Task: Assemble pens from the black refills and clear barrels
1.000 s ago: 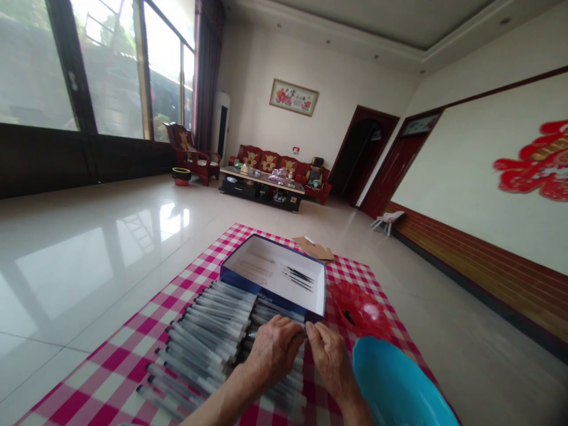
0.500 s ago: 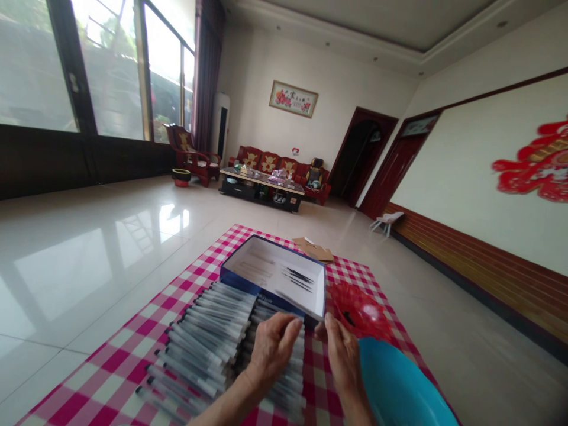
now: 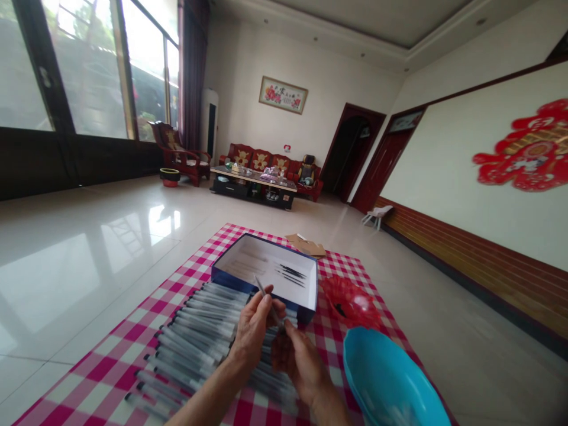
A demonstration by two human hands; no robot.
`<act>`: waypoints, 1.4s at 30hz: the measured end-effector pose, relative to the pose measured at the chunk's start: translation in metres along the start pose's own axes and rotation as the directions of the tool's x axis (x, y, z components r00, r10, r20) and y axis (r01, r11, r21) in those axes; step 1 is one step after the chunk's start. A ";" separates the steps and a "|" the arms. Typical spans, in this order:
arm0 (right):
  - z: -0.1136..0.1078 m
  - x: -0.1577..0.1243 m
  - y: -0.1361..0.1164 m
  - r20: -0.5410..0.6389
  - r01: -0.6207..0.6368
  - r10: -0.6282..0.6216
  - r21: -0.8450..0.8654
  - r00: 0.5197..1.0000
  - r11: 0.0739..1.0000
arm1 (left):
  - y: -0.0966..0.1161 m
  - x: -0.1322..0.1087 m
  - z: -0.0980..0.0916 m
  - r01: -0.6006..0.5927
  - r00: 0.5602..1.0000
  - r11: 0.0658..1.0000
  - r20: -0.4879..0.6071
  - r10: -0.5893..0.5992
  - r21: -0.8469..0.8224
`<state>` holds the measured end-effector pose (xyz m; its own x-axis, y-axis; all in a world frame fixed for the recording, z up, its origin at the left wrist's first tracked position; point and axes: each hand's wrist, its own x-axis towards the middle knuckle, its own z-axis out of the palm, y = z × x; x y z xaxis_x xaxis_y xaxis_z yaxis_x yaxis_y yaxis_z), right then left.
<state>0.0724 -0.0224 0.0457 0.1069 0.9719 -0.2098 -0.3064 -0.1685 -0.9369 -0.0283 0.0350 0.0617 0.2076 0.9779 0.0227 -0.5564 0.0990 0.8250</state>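
Left grip (image 3: 252, 331) and right grip (image 3: 298, 362) both clasp one slim, grey, tilted pen (image 3: 265, 296).

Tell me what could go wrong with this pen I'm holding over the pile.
The pen, pinched between the left hand and right hand, could slip into the pile below and be lost among look-alikes. The pile lies loose on the cloth; a forearm nudge might roll pens off. The bowl sits close to the right forearm and could get knocked.
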 end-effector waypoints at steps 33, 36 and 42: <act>-0.171 -0.074 -0.025 -0.206 -0.199 -0.304 -0.978 0.930 0.054 | -0.028 -0.011 0.001 -0.014 0.945 0.890 0.298 -0.137 0.455; -0.172 -0.072 -0.030 -0.201 -0.197 -0.344 -0.979 0.917 0.046 | -0.030 -0.011 0.001 -0.059 0.937 0.874 0.328 -0.118 0.482; -0.139 -0.068 -0.058 -0.186 0.040 -0.454 -0.895 0.871 0.443 | -0.027 -0.017 0.002 -0.240 0.878 0.794 0.474 -0.067 0.558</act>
<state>0.2141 -0.1013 0.0754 0.4087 0.8925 0.1907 0.7153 -0.1835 -0.6743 -0.0156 0.0150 0.0404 0.6009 0.7650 0.2320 -0.0432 -0.2587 0.9650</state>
